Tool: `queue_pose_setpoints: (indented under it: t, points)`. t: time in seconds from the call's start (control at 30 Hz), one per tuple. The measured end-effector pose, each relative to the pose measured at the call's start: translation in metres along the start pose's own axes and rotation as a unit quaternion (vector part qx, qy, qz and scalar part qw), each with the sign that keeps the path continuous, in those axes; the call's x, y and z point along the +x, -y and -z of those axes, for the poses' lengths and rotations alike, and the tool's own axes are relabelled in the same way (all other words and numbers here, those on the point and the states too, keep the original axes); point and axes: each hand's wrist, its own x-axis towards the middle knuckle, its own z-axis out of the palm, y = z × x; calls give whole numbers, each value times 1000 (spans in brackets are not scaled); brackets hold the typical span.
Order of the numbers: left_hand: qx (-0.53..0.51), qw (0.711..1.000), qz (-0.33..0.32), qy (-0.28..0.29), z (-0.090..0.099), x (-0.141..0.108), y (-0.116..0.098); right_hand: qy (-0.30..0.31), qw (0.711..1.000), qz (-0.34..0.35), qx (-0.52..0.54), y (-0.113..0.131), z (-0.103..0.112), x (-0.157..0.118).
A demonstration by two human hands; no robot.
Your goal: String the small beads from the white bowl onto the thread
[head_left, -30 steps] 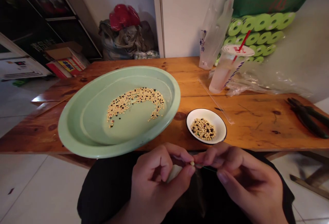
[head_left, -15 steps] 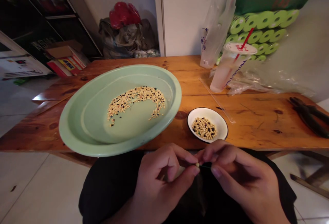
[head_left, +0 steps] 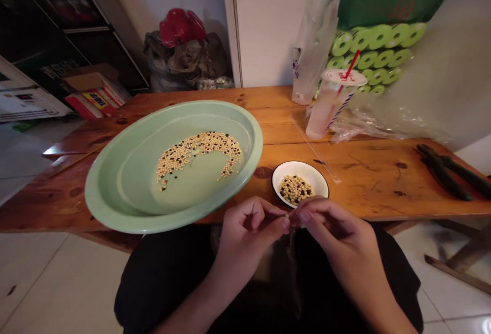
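Thumb and forefinger of my left hand point(head_left: 251, 237) pinch a small pale bead point(head_left: 287, 216). My right hand point(head_left: 341, 237) is closed in a pinch right beside it, the fingertips almost touching. A thin green strand ran from the bead to the right fingers a moment earlier; now it is mostly hidden. Just beyond my hands stands a white bowl point(head_left: 321, 183) with a dark rim, holding pale and black beads point(head_left: 294, 189). To the left, a big green basin point(head_left: 180, 221) has many more such beads point(head_left: 199, 146) spread in a curve on its bottom.
On the wooden table point(head_left: 368, 191) stand a lidded cup point(head_left: 324, 111) with a red straw and a clear plastic bag point(head_left: 314, 58). Black-handled pliers point(head_left: 448, 170) lie at the right. A thin clear wrapper point(head_left: 316, 152) lies behind the bowl. My lap is below the table edge.
Both hands have moved slightly up and left in view, closer to the bowl, and the gap between their fingertips has narrowed. The whole view has shifted a little.
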Motion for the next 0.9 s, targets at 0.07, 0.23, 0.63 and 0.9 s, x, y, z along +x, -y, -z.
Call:
queue_pose_setpoints:
  t: [0.07,0.23,0.63,0.9]
  points:
    - [-21,1000,8,-7,-3,3,3,-16,1000,-4,-4,-2,0,2]
    - [-60,998,16,4,-6,7,10,-13,999,-23,22,-4,-2,4]
    - [-34,999,-25,-19,-8,27,21,354,879,143,-284,40,17,66]
    - [-59,998,-13,0,-9,38,23,543,769,60,-333,53,5,125]
